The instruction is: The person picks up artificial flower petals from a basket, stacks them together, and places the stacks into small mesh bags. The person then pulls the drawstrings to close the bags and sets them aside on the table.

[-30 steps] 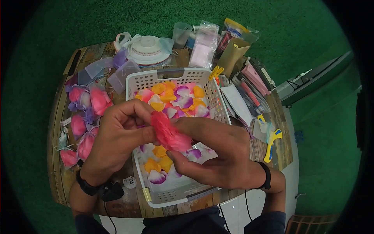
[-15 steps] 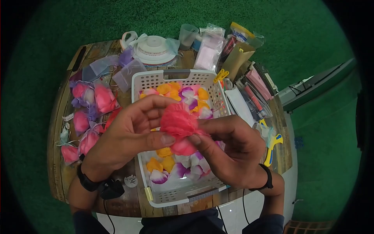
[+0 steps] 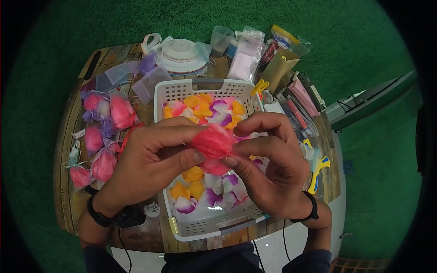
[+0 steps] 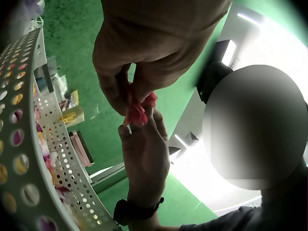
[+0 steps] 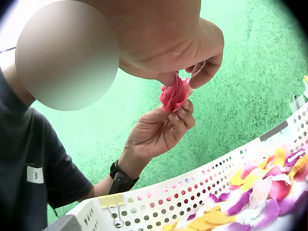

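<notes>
Above a white perforated basket (image 3: 194, 233), both hands hold a bunch of pink artificial petals (image 3: 211, 146). The left hand (image 3: 148, 157) grips its left side, thumb in front and fingers behind. From the right, the right hand (image 3: 273, 168) pinches the bunch's edge between thumb and index finger, its other fingers loosely bent. In the right wrist view the bunch (image 5: 175, 96) looks layered and ruffled, between the two hands. Inside the basket lie loose orange petals (image 3: 194, 174), purple-and-white petals (image 3: 209, 198) and pink ones.
Pink-filled sheer pouches (image 3: 104, 166) lie left of the basket, with flat organza bags (image 3: 152, 84) behind them. A ribbon spool (image 3: 180, 57), plastic cup (image 3: 221, 41) and clear packets (image 3: 246, 63) stand at the back. A yellow-and-blue tool (image 3: 319, 175) lies right.
The pink bunch has been turned and shifted slightly right. The right hand has moved from around its lower side to a pinch at its right edge; its index finger has lifted since half a second ago.
</notes>
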`<control>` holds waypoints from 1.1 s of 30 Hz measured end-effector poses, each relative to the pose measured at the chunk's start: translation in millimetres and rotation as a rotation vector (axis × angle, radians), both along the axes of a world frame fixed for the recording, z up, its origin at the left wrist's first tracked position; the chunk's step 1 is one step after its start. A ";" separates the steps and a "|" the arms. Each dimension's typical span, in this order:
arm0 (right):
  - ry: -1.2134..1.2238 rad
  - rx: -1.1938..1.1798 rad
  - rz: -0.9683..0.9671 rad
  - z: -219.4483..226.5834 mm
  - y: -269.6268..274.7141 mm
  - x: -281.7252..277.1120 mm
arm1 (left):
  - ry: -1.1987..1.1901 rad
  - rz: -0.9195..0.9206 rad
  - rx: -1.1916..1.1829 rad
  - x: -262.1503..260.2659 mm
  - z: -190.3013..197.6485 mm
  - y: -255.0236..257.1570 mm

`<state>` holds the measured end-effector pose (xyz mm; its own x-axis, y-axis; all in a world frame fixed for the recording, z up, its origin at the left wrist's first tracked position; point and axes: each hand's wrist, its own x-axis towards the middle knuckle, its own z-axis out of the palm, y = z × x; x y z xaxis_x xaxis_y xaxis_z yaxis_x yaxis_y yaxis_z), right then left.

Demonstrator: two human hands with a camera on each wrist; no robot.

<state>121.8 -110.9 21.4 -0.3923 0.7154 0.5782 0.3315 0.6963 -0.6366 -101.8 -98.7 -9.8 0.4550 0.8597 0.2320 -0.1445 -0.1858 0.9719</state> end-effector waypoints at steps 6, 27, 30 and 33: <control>-0.057 0.014 -0.058 -1.2 0.0 0.8 | 0.062 0.001 0.106 4.9 -0.1 -1.0; 0.303 -0.618 0.107 11.6 23.6 -17.3 | -0.074 0.244 0.001 10.4 2.3 -4.5; 0.323 -0.564 0.122 8.7 28.1 -23.3 | -0.108 0.292 -0.005 6.6 0.6 -5.0; 0.274 -0.477 0.106 7.2 30.4 -26.4 | -0.115 0.331 0.083 5.9 -5.0 -0.2</control>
